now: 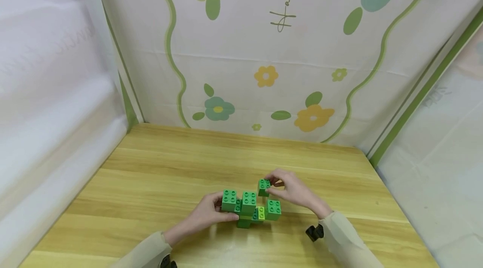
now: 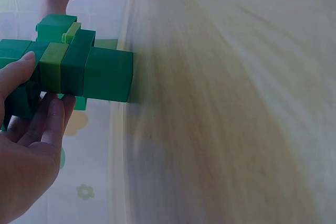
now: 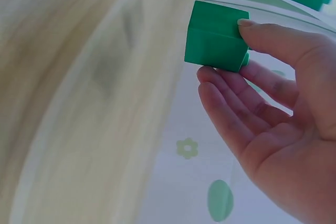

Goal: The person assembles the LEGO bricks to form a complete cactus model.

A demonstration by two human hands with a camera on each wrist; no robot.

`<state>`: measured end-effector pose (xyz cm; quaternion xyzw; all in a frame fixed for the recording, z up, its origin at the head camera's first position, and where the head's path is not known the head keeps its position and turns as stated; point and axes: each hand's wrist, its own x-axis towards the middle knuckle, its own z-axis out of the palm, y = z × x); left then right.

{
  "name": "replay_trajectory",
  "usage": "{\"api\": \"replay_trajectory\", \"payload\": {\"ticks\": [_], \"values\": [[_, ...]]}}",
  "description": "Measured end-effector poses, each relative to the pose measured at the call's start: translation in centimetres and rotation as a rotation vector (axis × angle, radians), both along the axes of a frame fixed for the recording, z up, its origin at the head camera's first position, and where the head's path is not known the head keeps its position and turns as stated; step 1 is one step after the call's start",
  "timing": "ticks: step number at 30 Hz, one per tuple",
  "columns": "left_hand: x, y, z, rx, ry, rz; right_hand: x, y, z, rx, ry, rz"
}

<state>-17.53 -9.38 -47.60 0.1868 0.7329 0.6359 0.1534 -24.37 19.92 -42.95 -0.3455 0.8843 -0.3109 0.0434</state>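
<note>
A structure of green building bricks stands on the table in the head view, with yellow-green layers among the darker greens. Its left side is gripped by my left hand, thumb in front and fingers behind. In the left wrist view the same brick structure reaches down toward the wood, with the left thumb and fingers on either side of it. My right hand pinches a single green brick just behind the structure's right part. The right wrist view shows that loose brick between thumb and fingertips.
The wooden table ends at a white cloth backdrop printed with flowers. White cloth walls stand on both sides. Black wrist devices sit at both cuffs.
</note>
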Motion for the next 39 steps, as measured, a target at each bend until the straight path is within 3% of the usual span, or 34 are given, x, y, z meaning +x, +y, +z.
{"api": "replay_trajectory", "payload": {"ticks": [14, 21, 39], "values": [[-0.1, -0.1, 0.1, -0.015, 0.002, 0.007, 0.9, -0.4, 2.5, -0.068, 0.147, -0.044], [-0.1, -0.1, 0.1, -0.017, 0.002, 0.005, 1.8, -0.9, 3.5, -0.08, 0.171, -0.054], [0.0, 0.0, 0.0, -0.001, 0.001, -0.006, 3.3, -1.8, 5.8, -0.152, 0.256, 0.004]]}}
